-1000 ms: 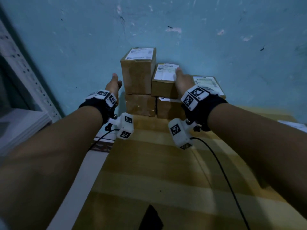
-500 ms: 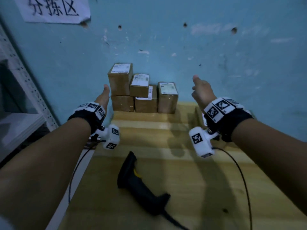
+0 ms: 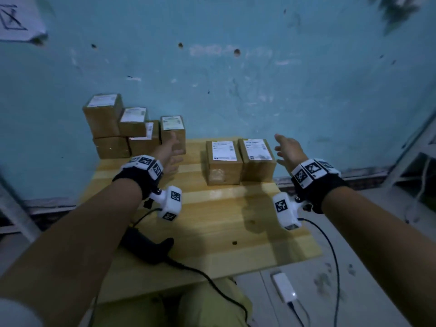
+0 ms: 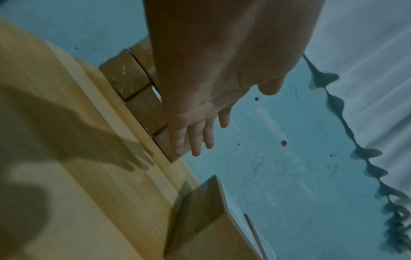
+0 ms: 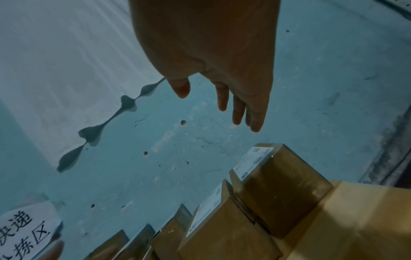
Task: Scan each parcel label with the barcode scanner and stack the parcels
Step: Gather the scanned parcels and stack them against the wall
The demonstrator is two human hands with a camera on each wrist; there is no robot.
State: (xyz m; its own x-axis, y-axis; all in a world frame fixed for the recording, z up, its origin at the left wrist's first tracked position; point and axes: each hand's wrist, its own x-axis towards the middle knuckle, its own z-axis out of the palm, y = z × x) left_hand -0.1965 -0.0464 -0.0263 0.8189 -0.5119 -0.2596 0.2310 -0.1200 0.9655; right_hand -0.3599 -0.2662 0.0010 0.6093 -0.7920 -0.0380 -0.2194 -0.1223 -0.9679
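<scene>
- Wall [image 3: 259, 79]: blue-painted, scuffed and pitted with small holes; a white paper sign [image 3: 16, 20] with black characters is fixed at upper left.
- Surface [image 3: 212, 227]: rectangular, light wood with lengthwise grain bands, set against the wall.
- Stacked parcels [image 3: 132, 128]: brown cardboard boxes with white labels on top, grouped in two tiers at the far left corner of the surface, against the wall.
- Two loose parcels [image 3: 238, 159]: rectangular cardboard boxes side by side, touching, right of the stack; each carries a white printed label on top, and the front faces show glossy tape.
- Left hand [image 3: 168, 153]: fingers straight and spread, holding nothing, in front of the rightmost box of the stack.
- Right hand [image 3: 286, 149]: fingers extended and apart, holding nothing, just right of the two loose parcels.
- Barcode scanner [image 3: 146, 246]: black, pistol-shaped, lying on the near left of the surface with its cable trailing off the front edge.
</scene>
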